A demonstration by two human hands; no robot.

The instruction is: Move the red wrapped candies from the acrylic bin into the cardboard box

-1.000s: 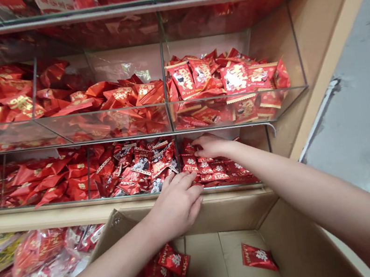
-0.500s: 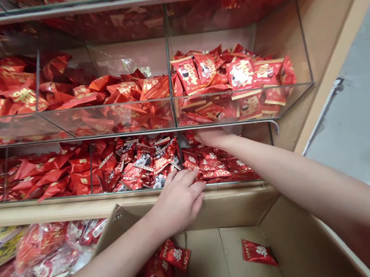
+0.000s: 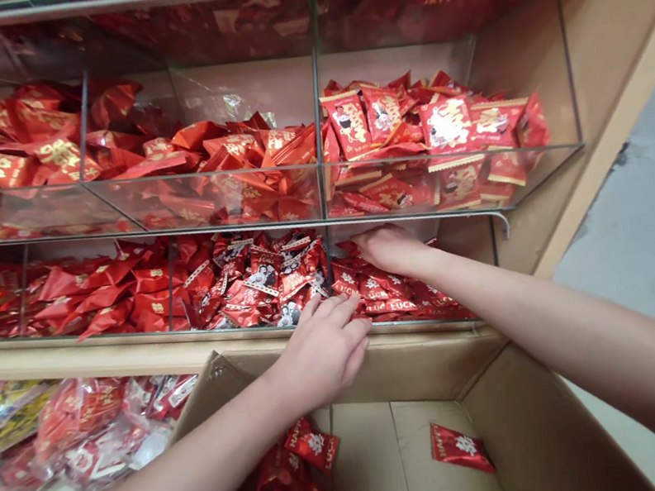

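Packets [image 3: 381,287] by right hand [image 3: 391,249] more jumbled

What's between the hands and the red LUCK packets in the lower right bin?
Nothing visible blocks the right hand, which is on the red LUCK packets under the glass shelf. The left hand is at the bin's glass front; I can't tell whether its fingers clear that glass.

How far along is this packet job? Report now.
Done: red foil packets lie in the cardboard box. In hand: the right hand rests on the LUCK packets in the clear bin, the left hand at its front edge. Left: many packets remain there.
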